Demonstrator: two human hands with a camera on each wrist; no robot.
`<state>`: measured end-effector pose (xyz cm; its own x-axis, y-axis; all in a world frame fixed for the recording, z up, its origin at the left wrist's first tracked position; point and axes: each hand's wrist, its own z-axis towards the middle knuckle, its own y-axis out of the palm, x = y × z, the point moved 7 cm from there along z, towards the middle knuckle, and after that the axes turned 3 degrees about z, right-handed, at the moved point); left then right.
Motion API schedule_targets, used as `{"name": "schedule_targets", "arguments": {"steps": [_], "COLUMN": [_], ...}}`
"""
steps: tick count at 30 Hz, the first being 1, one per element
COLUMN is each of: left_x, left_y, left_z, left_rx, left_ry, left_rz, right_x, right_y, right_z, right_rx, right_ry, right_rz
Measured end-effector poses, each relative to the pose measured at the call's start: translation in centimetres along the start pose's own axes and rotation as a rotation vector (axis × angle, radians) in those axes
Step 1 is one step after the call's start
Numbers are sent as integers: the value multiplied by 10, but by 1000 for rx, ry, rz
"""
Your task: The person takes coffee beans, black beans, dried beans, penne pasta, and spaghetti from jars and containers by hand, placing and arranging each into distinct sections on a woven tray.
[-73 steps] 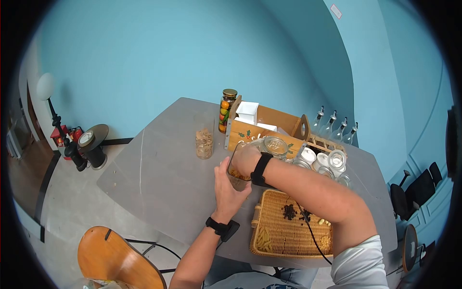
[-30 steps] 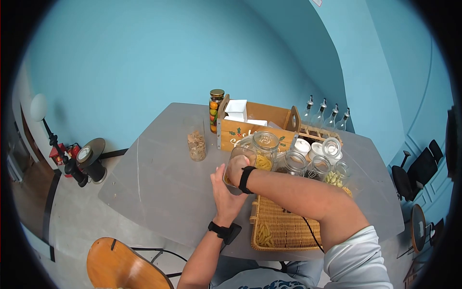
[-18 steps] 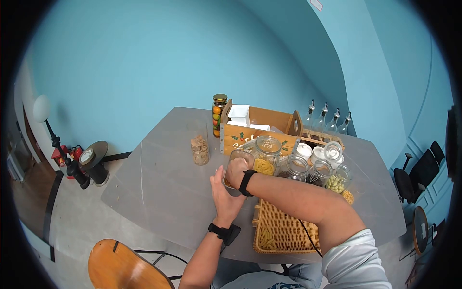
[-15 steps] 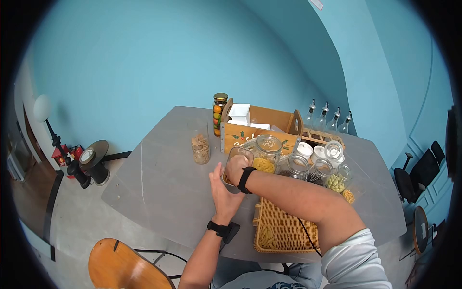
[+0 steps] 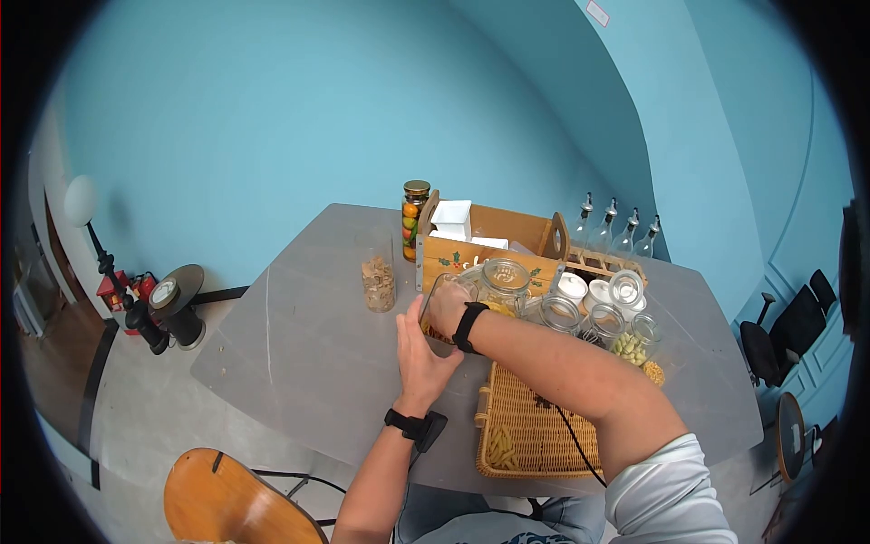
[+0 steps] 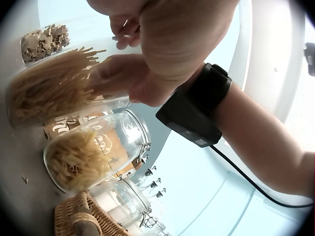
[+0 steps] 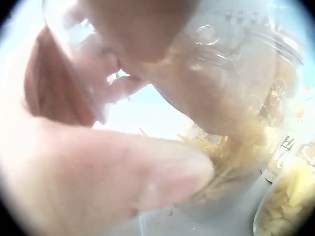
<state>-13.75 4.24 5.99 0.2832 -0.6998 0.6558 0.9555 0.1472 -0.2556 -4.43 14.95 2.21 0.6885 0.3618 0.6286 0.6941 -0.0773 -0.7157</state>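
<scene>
A clear glass jar point(image 5: 433, 304) with long thin pasta strands point(image 6: 47, 91) stands on the grey table point(image 5: 308, 344), in front of the wooden crate. My left hand point(image 5: 419, 346) grips the jar's near side, with its thumb and fingers wrapped round the glass. My right hand point(image 5: 447, 308) sits over the jar's mouth. Its fingers point(image 6: 115, 73) reach inside and bunch on the strands' ends. Close up, the right wrist view shows the jar point(image 7: 231, 123) with both hands blurred around it.
A wicker tray point(image 5: 530, 435) with a few pasta pieces lies under my right forearm. Behind stand a penne jar point(image 5: 504, 275), several lidded jars point(image 5: 603, 313), a wooden crate point(image 5: 494, 240), glass bottles point(image 5: 616, 234), a jar of brown chunks point(image 5: 378, 283) and a jar of coloured pieces point(image 5: 414, 216). A wooden chair point(image 5: 231, 494) sits near left.
Both hands stay at the jar. My left hand has slid a little higher round the glass, and my right hand has sunk deeper into the mouth.
</scene>
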Motion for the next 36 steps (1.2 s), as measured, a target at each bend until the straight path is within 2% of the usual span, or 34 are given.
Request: {"name": "schedule_targets", "arguments": {"steps": [2,3,6,10,15,16,17,19,20,22,23,25,30,32,36], "left_x": [0,3,9,18,18,19,19,20,20,20,20,17,9,8,10], "left_y": [2,3,4,3,4,4,4,5,6,5,5,1,-1,1,6], "left_z": [-1,-1,0,2,4,3,2,2,2,2,2,2,3,1,-4], "left_rx": [-10,-15,-19,-25,-58,-69,-70,-77,-77,-52,-52,-23,-34,-38,-69], "left_ry": [-5,9,27,72,80,81,81,76,78,77,79,69,19,3,6], "left_rz": [-3,-5,0,19,43,41,40,32,30,21,22,8,-6,-23,-37], "right_x": [2,0,-2,7,27,33,38,37,36,27,19,12,3,-3,-5], "right_y": [-3,-2,5,-9,-32,-28,-30,-27,-30,-47,-41,-39,-27,-18,-15], "right_z": [-4,-3,-5,-21,-44,-44,-47,-67,-73,-79,-74,-62,-43,-35,-34], "right_rx": [160,163,-66,-16,-70,-193,-193,-367,-366,-72,-70,54,119,69,-21], "right_ry": [29,31,57,62,-154,-60,-59,-179,-177,-218,-217,-147,-89,-47,-67], "right_rz": [73,70,130,282,535,740,741,602,602,390,391,305,358,249,277]}}
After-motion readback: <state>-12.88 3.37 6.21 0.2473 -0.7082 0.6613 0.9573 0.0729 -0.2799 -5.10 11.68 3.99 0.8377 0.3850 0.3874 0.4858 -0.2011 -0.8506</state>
